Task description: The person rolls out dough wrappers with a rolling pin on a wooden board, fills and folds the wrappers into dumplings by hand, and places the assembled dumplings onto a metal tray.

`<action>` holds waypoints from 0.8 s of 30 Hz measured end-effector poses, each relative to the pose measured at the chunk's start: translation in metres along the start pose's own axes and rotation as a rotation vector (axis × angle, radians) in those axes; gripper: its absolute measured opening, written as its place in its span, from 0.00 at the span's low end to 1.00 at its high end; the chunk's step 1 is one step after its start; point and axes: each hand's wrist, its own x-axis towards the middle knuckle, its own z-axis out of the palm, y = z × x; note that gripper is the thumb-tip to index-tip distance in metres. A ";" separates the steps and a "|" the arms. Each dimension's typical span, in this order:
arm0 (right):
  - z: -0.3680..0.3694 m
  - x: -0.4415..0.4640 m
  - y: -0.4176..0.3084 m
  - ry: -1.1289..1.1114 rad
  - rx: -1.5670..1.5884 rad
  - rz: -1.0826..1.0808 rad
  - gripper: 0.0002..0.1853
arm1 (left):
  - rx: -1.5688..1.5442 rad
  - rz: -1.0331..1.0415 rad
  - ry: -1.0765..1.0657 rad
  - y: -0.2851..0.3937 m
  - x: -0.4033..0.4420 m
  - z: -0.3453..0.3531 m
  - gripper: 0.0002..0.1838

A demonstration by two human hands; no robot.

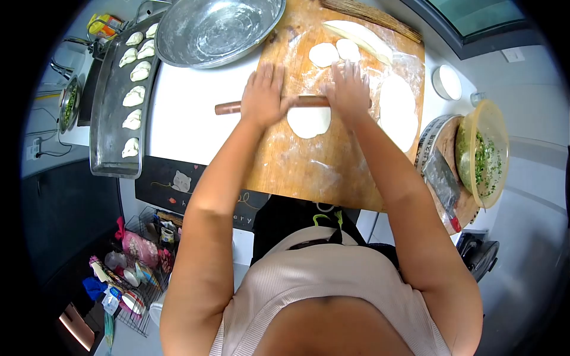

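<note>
A brown wooden rolling pin [312, 101] lies across the floured wooden board. My left hand [264, 98] rests palm down on its left part, fingers stretched forward past it. On its right part lies my right hand [349, 95], also flat with the fingers extended; these look slightly blurred. Between my hands, a round flattened piece of dough [309, 123] shows below the pin, with its far edge hidden under it. Beyond my right hand are two small dough rounds [323, 54] and a long dough strip [359, 40]. Right of that hand lies a large oval dough sheet [398, 113].
The wooden board [320, 172] carries scattered flour. A large metal bowl [217, 29] stands at its far left. Several filled dumplings sit in a dark tray [107, 113]. At right are a yellowish bowl [504, 145] with chopped greens, a cleaver [442, 178] and a white bowl [447, 82].
</note>
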 end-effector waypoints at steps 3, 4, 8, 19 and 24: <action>-0.018 -0.049 -0.007 -0.104 -0.047 -0.060 0.32 | -0.107 0.004 -0.038 0.023 -0.055 -0.021 0.32; -0.022 -0.056 -0.008 -0.143 -0.079 -0.078 0.30 | -0.149 -0.024 -0.030 0.031 -0.069 -0.020 0.29; -0.027 -0.034 -0.028 -0.230 0.449 -0.090 0.25 | -0.229 -0.125 -0.036 0.042 -0.098 -0.007 0.20; -0.026 -0.015 -0.013 -0.611 0.558 0.174 0.21 | -0.159 -0.081 -0.171 0.055 -0.104 -0.034 0.38; -0.028 -0.003 -0.025 -0.592 0.503 0.109 0.23 | 0.024 -0.109 -0.146 0.043 -0.009 0.011 0.38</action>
